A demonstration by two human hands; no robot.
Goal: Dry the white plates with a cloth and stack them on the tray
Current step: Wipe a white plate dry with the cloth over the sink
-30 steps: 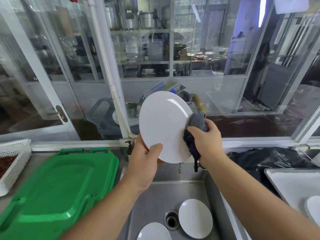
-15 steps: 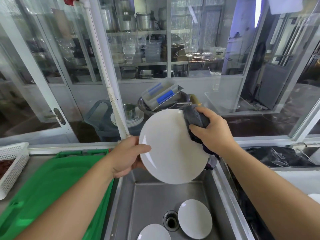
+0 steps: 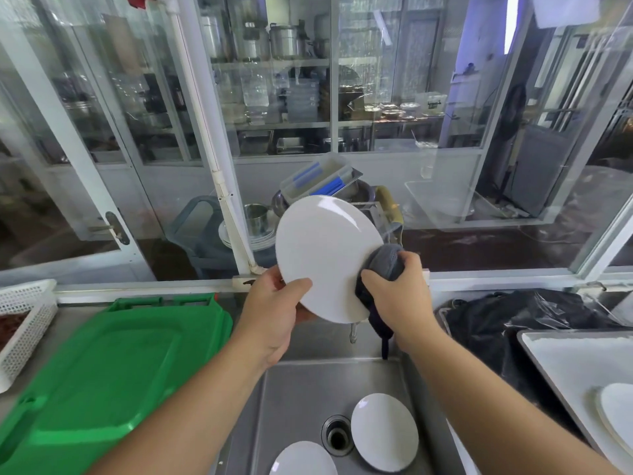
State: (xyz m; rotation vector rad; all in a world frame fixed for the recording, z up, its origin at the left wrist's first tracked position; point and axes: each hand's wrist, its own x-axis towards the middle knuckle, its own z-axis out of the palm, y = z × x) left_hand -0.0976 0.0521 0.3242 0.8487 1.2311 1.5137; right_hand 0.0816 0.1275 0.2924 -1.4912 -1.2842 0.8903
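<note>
The left hand (image 3: 274, 315) grips the lower left rim of a white plate (image 3: 325, 255), thumb laid across its face and the fingers curled behind, holding it raised and tilted above the sink (image 3: 301, 389). The right hand (image 3: 399, 296) is closed round a bunched grey cloth (image 3: 385, 265) and presses it against the plate's lower right edge, the cloth wrapping over the rim with a dark tail hanging down below the wrist. Both forearms reach up and forward from the bottom of the view, bare, meeting at the plate. Beneath them, in the steel sink, a second plate (image 3: 385, 431) lies just right of the drain (image 3: 337, 437) and a third plate (image 3: 303, 459) lies at the near edge, partly cut off by the frame. To the right, on the steel surface (image 3: 455, 450), sits a metal tray (image 3: 561, 365) with a white lining, and on it rests a stacked plate (image 3: 616, 411), only partly in view. Behind the tray is a heap of black plastic bags (image 3: 507, 317). To the left of the sink lie green lids (image 3: 102, 371), and beyond them a white perforated basket (image 3: 24, 323) at the edge. Past the sill, glass panes show a kitchen with shelves of steel pots (image 3: 284, 41) and containers.
</note>
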